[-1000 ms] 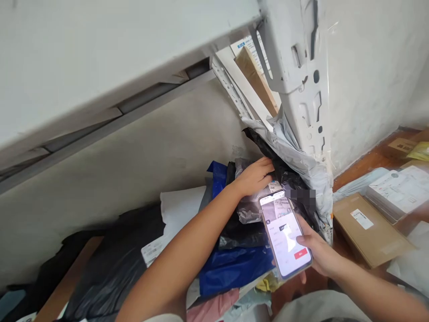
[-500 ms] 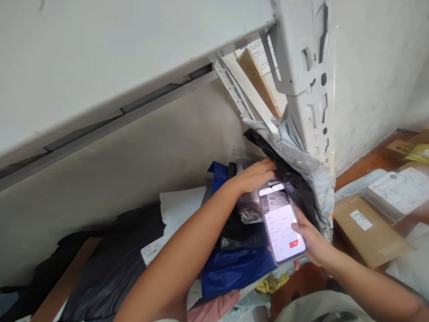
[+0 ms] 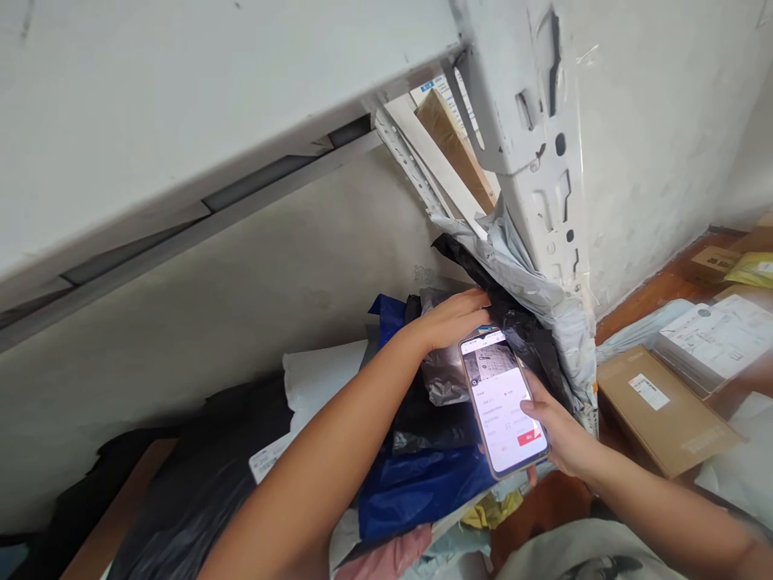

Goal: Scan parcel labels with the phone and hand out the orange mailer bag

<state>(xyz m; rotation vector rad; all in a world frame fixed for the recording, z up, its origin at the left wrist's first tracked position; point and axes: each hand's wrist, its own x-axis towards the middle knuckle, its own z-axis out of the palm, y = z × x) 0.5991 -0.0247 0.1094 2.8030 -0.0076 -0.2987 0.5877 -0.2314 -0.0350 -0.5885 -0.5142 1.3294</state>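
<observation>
A smartphone (image 3: 506, 411) lies in my right hand (image 3: 559, 427), thumb along its right edge and fingers behind it. Its lit screen has a camera picture at the top and a white panel with a red button below. Beyond the phone, my left hand (image 3: 452, 317) reaches over a grey plastic parcel (image 3: 444, 383), its fingers stretched out against a black plastic bag (image 3: 525, 326). The fingertips are partly out of sight at the bag. Under the phone sits a blue plastic parcel (image 3: 411, 493).
A white metal shelf (image 3: 211, 97) hangs over the parcels, with a slotted upright (image 3: 537, 177) on the right. More bagged parcels are piled left, including a white one (image 3: 323, 374). Cardboard boxes (image 3: 670, 419) stand on the wooden floor at right.
The view has shifted slightly, so everything sits a little further left. Both hands keep their places, with the phone still held over the parcels.
</observation>
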